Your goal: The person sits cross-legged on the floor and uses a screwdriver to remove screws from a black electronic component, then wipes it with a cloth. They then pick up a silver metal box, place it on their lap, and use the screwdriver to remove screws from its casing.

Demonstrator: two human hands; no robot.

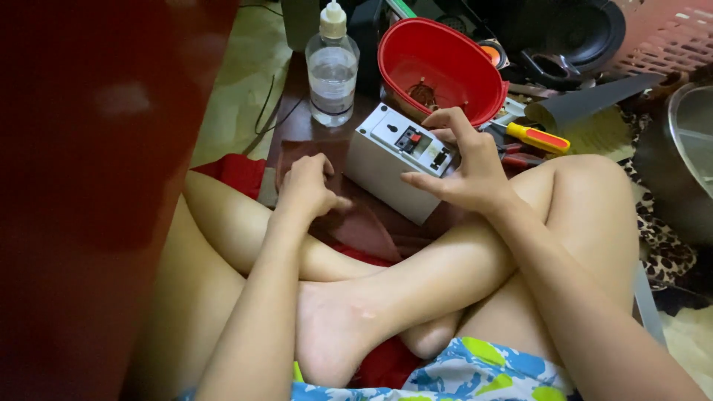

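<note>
A blurred dark red surface fills the left third of the frame. Right of it, at upper centre, a clear plastic squeeze bottle with a pale nozzle cap stands upright on a dark low table.

At centre-left, the left hand rests just left of the white box, fingers curled loosely inward; whether they pinch anything cannot be told.

At centre, the white rectangular box lies tilted on the table in front of the crossed bare legs. Its top panel carries a small red-and-black terminal block and a dark socket.

The right hand is at the box's right end. The fingers are spread wide and bent: the index finger arches over the panel near the socket, and the thumb points left along the box's near side.

Behind the box, at upper centre, a red plastic bowl stands tipped toward the camera. A screwdriver with a yellow-and-red handle lies right of the bowl, just above the right knee.
</note>
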